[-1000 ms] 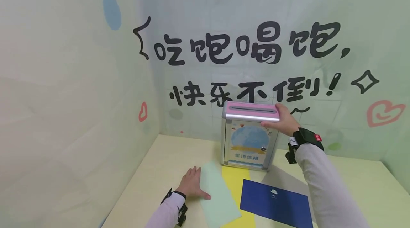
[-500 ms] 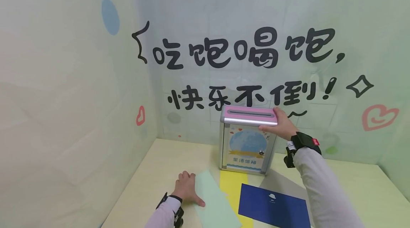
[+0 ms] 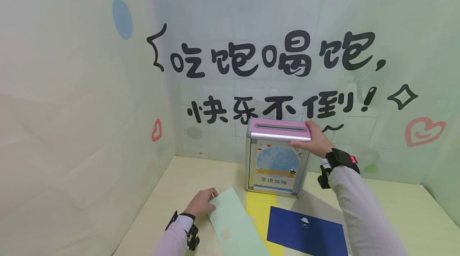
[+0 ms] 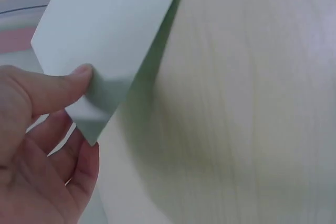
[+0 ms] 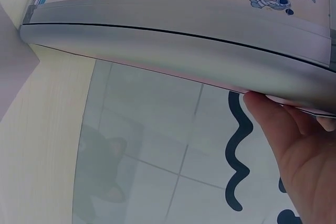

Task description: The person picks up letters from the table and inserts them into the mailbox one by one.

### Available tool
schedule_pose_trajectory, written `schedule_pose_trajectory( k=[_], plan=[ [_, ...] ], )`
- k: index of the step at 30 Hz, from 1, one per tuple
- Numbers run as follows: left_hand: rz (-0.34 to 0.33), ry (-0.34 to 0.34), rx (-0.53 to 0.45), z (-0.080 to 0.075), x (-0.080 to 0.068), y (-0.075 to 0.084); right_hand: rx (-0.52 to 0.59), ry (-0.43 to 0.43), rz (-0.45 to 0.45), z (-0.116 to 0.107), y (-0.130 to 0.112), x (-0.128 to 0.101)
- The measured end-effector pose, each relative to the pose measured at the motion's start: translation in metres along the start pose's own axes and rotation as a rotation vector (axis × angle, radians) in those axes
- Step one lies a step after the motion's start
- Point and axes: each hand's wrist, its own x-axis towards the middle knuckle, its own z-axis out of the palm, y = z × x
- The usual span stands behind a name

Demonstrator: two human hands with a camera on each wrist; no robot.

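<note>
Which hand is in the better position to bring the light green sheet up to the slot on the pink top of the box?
Probably the left hand: it already pinches the green sheet at its corner, thumb on top. The right hand grips the box at its lid's right end, steadying it.

A pale wooden table (image 3: 402,212) carries a metal box (image 3: 276,156) at the back, with yellow paper (image 3: 259,212) and a navy sheet (image 3: 309,232) lying before it.

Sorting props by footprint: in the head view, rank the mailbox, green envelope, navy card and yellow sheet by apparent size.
1. mailbox
2. navy card, cropped
3. green envelope, cropped; close to navy, unsure
4. yellow sheet, mostly covered
</note>
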Motion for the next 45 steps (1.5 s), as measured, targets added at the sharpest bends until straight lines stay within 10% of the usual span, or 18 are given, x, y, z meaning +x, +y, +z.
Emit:
schedule_pose_trajectory(
  k=[13,24,45],
  plan=[
    [0.073,-0.121,-0.396,-0.041,-0.009,-0.007,0.004,0.008,-0.020,0.003,-0.001,0.003],
    [0.055,-0.039,-0.526,-0.073,-0.020,0.014,0.026,0.002,-0.020,0.003,-0.003,0.001],
    [-0.048,0.287,-0.938,-0.088,0.014,0.033,0.046,0.011,-0.047,0.000,-0.005,-0.003]
  ],
)
